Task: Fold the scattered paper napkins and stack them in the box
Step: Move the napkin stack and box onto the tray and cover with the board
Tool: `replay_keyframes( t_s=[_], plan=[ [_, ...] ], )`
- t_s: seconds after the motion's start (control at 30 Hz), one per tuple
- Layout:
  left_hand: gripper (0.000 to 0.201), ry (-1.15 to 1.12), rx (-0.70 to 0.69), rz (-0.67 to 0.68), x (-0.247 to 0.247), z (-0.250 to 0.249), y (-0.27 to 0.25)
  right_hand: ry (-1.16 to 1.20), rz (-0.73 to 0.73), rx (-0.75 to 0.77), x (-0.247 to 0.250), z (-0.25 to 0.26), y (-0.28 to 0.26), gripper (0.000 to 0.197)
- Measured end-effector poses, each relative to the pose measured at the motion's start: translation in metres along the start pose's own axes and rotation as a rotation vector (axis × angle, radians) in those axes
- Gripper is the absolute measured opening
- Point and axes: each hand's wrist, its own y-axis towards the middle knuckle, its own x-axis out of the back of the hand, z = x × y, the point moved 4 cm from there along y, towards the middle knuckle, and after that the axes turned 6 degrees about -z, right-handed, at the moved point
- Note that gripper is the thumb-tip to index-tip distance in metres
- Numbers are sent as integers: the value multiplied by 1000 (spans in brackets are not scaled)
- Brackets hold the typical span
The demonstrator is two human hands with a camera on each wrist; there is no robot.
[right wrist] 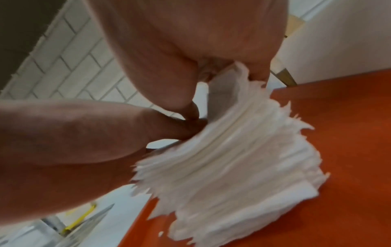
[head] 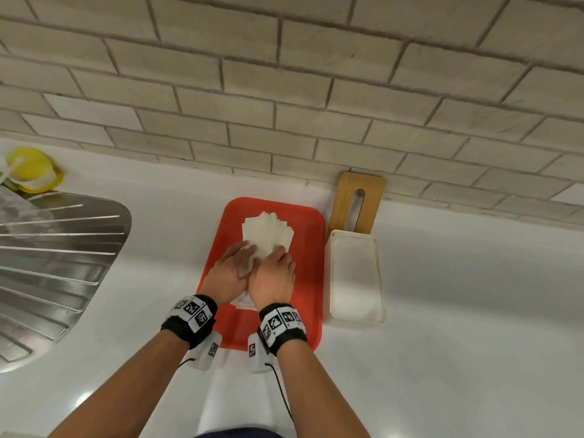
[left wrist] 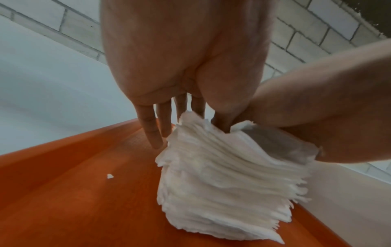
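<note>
On the white table (head: 442,358) below the tiled wall, our left hand (head: 228,275) and right hand (head: 273,278) pinch the napkins (head: 267,233) on the red tray (head: 308,295), gathering them; next we must square them for the box (head: 356,316) beside the tray.

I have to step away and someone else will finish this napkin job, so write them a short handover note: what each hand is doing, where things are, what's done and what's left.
Left hand: on the left side of the napkin pile, thumb tucked into the napkins and the other fingers straight against the pile's side.
Right hand: holds the top napkins on the right side.
The pile sits fanned and uneven on the red tray.
The box stands open just right of the tray; its wooden lid leans on the wall behind it.
Done: no napkin can be made out in the box.
Left: fold the napkins and stack them in the box.
</note>
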Motion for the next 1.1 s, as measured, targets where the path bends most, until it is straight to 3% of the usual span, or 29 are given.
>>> replay_keyframes(
  t_s=[0.1, 0.2, 0.3, 0.37, 0.47, 0.57, 0.67, 0.73, 0.83, 1.0, 1.1],
  plan=[
    [51, -64, -4, 48, 8, -15, -1, 23, 168, -51, -2, -4, 13, 50],
    [51, -158, 93, 40, 17, -14, -1, 195, 341, -90, 8, -7, 25, 54],
    [68, -294, 251, -97, 36, -17, -2, 461, 328, -59, 30, -3, 25, 53],
    [75, -426, 328, -162, 52, -29, -5, 671, 300, -45, 45, -3, 19, 42],
    [50, -677, 295, -133, 62, -61, -8, 934, 276, -57, 73, -2, 10, 25],
    [33, -817, 246, -114, 58, -97, -9, 901, 160, -22, 102, -9, 4, 28],
    [26, -954, 243, -101, 47, -131, -12, 766, 7, -53, 123, -36, 4, 48],
    [27, -1060, 245, -67, 41, -155, -16, 816, 30, -179, 135, -62, 3, 51],
    [25, -1158, 200, 19, 34, -186, -20, 1159, 149, -340, 152, -89, 0, 55],
    [29, -1253, 189, 128, 24, -230, -28, 1402, 149, -366, 182, -114, 6, 43],
    [31, -1206, 215, 152, 17, -246, -28, 1519, 287, -454, 186, -123, 4, 48]
  ],
)
